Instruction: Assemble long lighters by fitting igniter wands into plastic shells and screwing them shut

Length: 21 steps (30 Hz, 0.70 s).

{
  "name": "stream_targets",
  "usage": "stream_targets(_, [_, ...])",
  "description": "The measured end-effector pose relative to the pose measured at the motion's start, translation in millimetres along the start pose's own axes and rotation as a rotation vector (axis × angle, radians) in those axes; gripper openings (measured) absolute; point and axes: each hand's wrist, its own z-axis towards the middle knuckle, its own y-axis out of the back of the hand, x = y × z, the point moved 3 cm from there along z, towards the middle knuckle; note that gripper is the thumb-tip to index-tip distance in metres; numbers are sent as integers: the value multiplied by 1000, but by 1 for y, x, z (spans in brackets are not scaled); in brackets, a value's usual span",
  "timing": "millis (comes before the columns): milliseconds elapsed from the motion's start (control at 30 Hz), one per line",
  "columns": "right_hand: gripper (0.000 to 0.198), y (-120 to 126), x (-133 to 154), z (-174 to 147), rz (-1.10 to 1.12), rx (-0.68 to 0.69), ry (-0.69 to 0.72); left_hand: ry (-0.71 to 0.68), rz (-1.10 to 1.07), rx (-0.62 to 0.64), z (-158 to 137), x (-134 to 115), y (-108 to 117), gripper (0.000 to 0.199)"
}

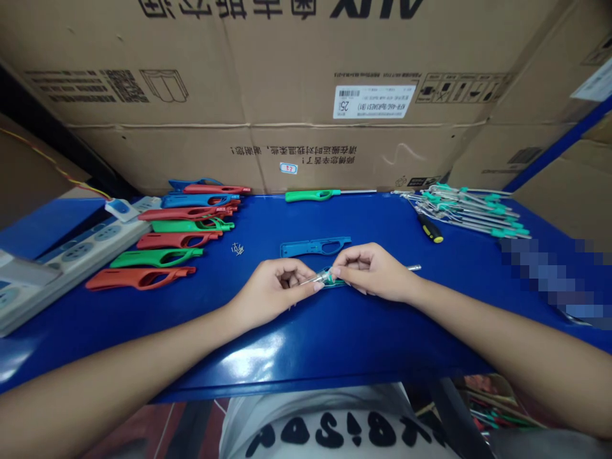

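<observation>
Both hands meet over the middle of the blue table. My left hand pinches the clear end of a lighter's inner assembly, which has a green part in its middle. My right hand closes its fingers on the green part from the other side. A metal tube sticks out to the right from behind my right hand; how it joins the assembly is hidden. Just beyond the hands lies a blue lighter shell half. Part of another shell, greenish-blue, shows beneath the fingers.
Several coloured lighter shells lie in a stack at left, near small screws and a power strip. A green lighter lies at the back. At right are metal-tube assemblies and a screwdriver. Cardboard walls the back.
</observation>
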Motion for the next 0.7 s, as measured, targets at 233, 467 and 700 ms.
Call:
stream_targets(233, [38, -3, -1, -3, -9, 9, 5, -38, 33, -28, 0, -1, -1, 27])
stream_targets(467, [41, 0, 0, 2, 92, 1, -24, 5, -11, -10, 2, -4, 2, 28])
stream_targets(700, [36, 1, -2, 2, 69, -42, -28, -16, -57, -27, 3, -2, 2, 26])
